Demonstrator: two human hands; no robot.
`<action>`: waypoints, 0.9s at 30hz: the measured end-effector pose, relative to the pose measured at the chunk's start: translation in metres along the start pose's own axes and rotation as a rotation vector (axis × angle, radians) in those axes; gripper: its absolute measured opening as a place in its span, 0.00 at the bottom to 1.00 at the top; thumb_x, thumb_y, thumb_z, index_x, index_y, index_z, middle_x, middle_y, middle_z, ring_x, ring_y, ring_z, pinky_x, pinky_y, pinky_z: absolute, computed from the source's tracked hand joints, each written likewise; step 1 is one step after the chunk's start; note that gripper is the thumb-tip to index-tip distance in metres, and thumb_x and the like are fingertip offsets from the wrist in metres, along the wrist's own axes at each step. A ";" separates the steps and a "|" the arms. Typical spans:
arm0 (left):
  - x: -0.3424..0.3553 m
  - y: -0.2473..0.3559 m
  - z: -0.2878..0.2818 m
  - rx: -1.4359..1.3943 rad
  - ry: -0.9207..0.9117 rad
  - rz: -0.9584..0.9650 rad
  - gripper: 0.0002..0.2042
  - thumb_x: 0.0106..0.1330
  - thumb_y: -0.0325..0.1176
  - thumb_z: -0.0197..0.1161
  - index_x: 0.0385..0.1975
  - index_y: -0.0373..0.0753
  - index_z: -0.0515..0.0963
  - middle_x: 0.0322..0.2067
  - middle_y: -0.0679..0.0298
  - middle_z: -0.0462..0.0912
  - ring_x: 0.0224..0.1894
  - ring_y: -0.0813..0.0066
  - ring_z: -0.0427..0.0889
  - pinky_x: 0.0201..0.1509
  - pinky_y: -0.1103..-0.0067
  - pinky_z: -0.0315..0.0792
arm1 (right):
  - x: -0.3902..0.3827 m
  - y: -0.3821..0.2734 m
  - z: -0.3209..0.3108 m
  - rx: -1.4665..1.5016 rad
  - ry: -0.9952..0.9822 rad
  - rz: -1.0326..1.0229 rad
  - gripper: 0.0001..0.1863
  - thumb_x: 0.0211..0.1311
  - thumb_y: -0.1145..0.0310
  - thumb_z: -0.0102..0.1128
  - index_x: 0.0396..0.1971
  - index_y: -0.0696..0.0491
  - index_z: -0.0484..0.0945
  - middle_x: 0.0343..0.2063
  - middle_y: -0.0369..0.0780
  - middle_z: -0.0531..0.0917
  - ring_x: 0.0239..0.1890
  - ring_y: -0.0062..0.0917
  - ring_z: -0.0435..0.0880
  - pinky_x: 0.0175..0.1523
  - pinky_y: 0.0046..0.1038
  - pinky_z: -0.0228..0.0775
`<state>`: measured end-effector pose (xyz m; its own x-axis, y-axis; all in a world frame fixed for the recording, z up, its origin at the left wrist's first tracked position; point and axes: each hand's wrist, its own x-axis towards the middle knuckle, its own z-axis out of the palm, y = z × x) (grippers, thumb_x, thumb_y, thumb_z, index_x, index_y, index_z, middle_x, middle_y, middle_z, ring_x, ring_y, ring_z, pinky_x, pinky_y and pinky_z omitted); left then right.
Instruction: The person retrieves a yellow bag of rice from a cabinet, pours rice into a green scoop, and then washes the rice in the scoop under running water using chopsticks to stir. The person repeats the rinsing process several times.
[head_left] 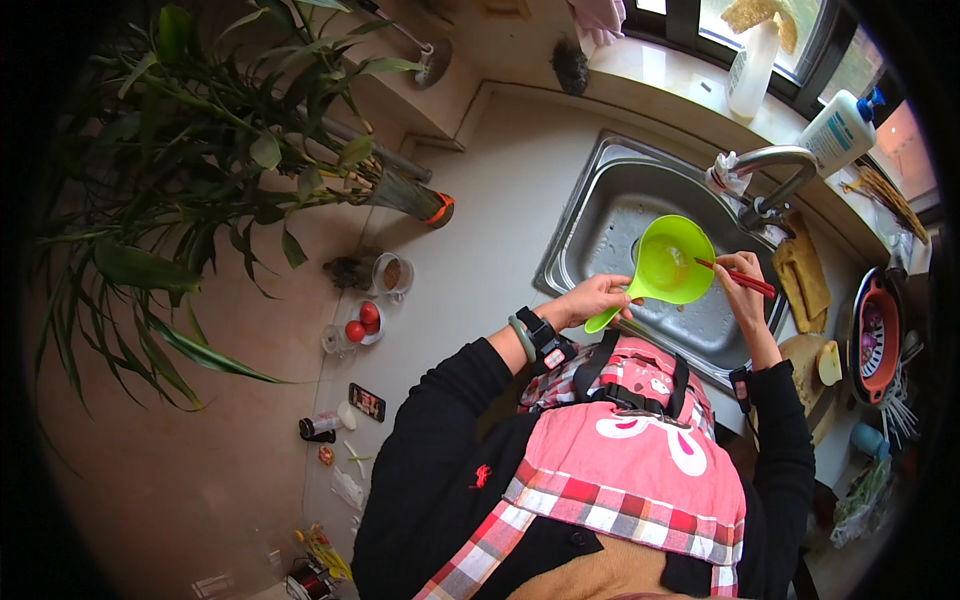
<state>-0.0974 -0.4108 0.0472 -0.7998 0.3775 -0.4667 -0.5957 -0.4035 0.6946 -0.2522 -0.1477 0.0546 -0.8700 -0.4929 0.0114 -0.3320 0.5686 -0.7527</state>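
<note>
"Head view: what's toward the left?"

"Round red fruits (355, 331) in a small white bowl (381, 326) on the pale counter (480, 200)."

"Next?"

"The left hand (597, 297), its grip wrapped round the handle of a lime-green plastic ladle (652, 245), which hangs over the grey metal sink (612, 205)."

"And further right?"

"The right hand (742, 280), pinching slim red chopsticks (760, 286), their tips inside the ladle."

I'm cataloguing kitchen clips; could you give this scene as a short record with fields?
Left hand: holds the green scoop by its handle
Right hand: holds red chopsticks, tips inside the scoop
Scoop contents: pale, too unclear to name
Below scoop: metal sink
Toward left: phone, red round items, leafy plant
Windowsill: white blue-topped bottle
</note>
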 end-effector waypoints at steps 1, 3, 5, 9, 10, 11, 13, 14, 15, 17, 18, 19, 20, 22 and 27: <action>0.001 0.000 0.000 0.001 -0.007 0.005 0.23 0.65 0.32 0.53 0.59 0.33 0.60 0.46 0.58 0.76 0.33 0.83 0.77 0.34 0.86 0.74 | 0.000 -0.002 -0.002 0.105 -0.009 0.006 0.10 0.55 0.67 0.62 0.33 0.58 0.79 0.32 0.39 0.73 0.34 0.20 0.76 0.39 0.19 0.68; 0.004 0.000 0.000 0.021 -0.012 0.002 0.22 0.65 0.31 0.53 0.59 0.33 0.61 0.46 0.59 0.76 0.33 0.83 0.77 0.33 0.86 0.74 | 0.001 -0.006 -0.004 0.259 -0.060 0.128 0.10 0.55 0.67 0.63 0.30 0.59 0.78 0.28 0.36 0.75 0.29 0.18 0.76 0.35 0.17 0.68; 0.007 0.000 0.000 0.030 -0.018 0.003 0.22 0.65 0.31 0.52 0.58 0.33 0.61 0.46 0.60 0.76 0.33 0.83 0.77 0.33 0.86 0.74 | 0.002 -0.008 -0.006 0.326 -0.024 0.189 0.09 0.56 0.68 0.62 0.30 0.60 0.78 0.26 0.36 0.76 0.27 0.17 0.76 0.33 0.17 0.68; 0.012 0.001 0.000 0.027 -0.006 0.001 0.21 0.65 0.30 0.52 0.58 0.33 0.62 0.46 0.61 0.76 0.33 0.84 0.76 0.33 0.87 0.73 | 0.000 -0.012 -0.016 0.353 0.069 0.107 0.08 0.58 0.70 0.59 0.29 0.61 0.78 0.23 0.35 0.78 0.27 0.16 0.77 0.32 0.17 0.68; 0.013 0.001 0.001 0.021 -0.009 0.005 0.21 0.65 0.30 0.52 0.57 0.33 0.63 0.46 0.61 0.76 0.33 0.84 0.76 0.33 0.87 0.73 | -0.002 -0.014 -0.017 0.336 0.042 0.135 0.07 0.58 0.71 0.59 0.29 0.61 0.78 0.23 0.35 0.78 0.27 0.16 0.77 0.32 0.17 0.68; 0.014 0.002 0.000 0.038 0.000 0.007 0.21 0.65 0.30 0.52 0.57 0.33 0.63 0.45 0.61 0.77 0.33 0.85 0.76 0.32 0.87 0.73 | -0.004 -0.017 -0.017 0.335 0.003 0.146 0.07 0.58 0.71 0.59 0.28 0.61 0.79 0.23 0.35 0.78 0.26 0.15 0.77 0.32 0.17 0.68; 0.016 0.003 0.001 0.068 -0.012 0.019 0.21 0.65 0.30 0.53 0.58 0.33 0.63 0.45 0.62 0.77 0.33 0.85 0.76 0.32 0.87 0.73 | -0.009 -0.023 -0.011 0.302 -0.046 0.287 0.07 0.59 0.73 0.57 0.27 0.61 0.79 0.23 0.34 0.78 0.27 0.14 0.76 0.32 0.17 0.68; 0.017 0.003 0.002 0.058 -0.042 0.008 0.22 0.64 0.30 0.53 0.58 0.34 0.63 0.45 0.62 0.77 0.33 0.85 0.76 0.32 0.88 0.73 | -0.010 -0.027 -0.008 0.388 -0.126 0.281 0.07 0.58 0.72 0.58 0.27 0.61 0.79 0.23 0.33 0.78 0.27 0.14 0.75 0.33 0.17 0.68; 0.018 0.004 0.003 0.053 -0.050 -0.014 0.22 0.64 0.30 0.53 0.58 0.34 0.62 0.45 0.62 0.77 0.33 0.85 0.76 0.32 0.88 0.73 | -0.010 -0.029 -0.004 0.458 -0.125 0.197 0.06 0.58 0.73 0.59 0.27 0.60 0.79 0.23 0.34 0.78 0.27 0.15 0.75 0.34 0.17 0.68; 0.020 0.006 0.005 0.057 -0.074 -0.042 0.23 0.64 0.30 0.53 0.59 0.34 0.62 0.46 0.62 0.77 0.34 0.85 0.76 0.31 0.89 0.73 | -0.007 -0.033 -0.004 0.359 -0.054 -0.005 0.05 0.56 0.73 0.60 0.27 0.60 0.78 0.24 0.37 0.79 0.27 0.19 0.76 0.34 0.19 0.67; 0.020 0.007 0.006 0.055 -0.081 -0.056 0.23 0.64 0.30 0.53 0.59 0.34 0.61 0.46 0.63 0.77 0.33 0.85 0.76 0.32 0.89 0.73 | -0.005 -0.034 -0.007 0.223 -0.040 -0.182 0.05 0.56 0.74 0.61 0.27 0.60 0.78 0.25 0.39 0.79 0.28 0.22 0.77 0.34 0.20 0.67; 0.020 0.009 0.006 0.064 -0.079 -0.053 0.23 0.64 0.30 0.53 0.59 0.34 0.61 0.46 0.63 0.77 0.33 0.86 0.75 0.33 0.89 0.73 | -0.003 -0.034 -0.012 0.133 0.016 -0.242 0.04 0.55 0.75 0.60 0.28 0.60 0.78 0.27 0.41 0.78 0.28 0.26 0.77 0.33 0.21 0.67; 0.021 0.011 0.006 0.069 -0.086 -0.046 0.23 0.64 0.30 0.52 0.59 0.34 0.61 0.46 0.62 0.77 0.33 0.86 0.75 0.33 0.89 0.73 | -0.002 -0.034 -0.019 0.086 0.030 -0.231 0.04 0.55 0.75 0.60 0.29 0.60 0.78 0.26 0.42 0.78 0.27 0.25 0.76 0.33 0.21 0.67; 0.022 0.014 0.006 0.072 -0.066 -0.021 0.22 0.64 0.29 0.52 0.59 0.34 0.62 0.46 0.63 0.76 0.33 0.86 0.74 0.34 0.89 0.72 | -0.003 -0.034 -0.028 0.042 0.011 -0.048 0.04 0.56 0.75 0.59 0.29 0.60 0.78 0.26 0.40 0.78 0.27 0.22 0.76 0.32 0.22 0.67; 0.026 0.014 0.009 0.083 -0.089 -0.042 0.22 0.64 0.29 0.52 0.59 0.33 0.62 0.46 0.61 0.76 0.33 0.85 0.74 0.34 0.89 0.72 | -0.010 -0.034 -0.019 0.502 -0.220 0.341 0.10 0.60 0.69 0.57 0.32 0.61 0.80 0.28 0.36 0.81 0.32 0.15 0.78 0.38 0.16 0.69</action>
<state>-0.1259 -0.3991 0.0496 -0.7626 0.4663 -0.4483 -0.6170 -0.3165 0.7205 -0.2390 -0.1495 0.0928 -0.7839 -0.4923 -0.3783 0.2074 0.3666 -0.9070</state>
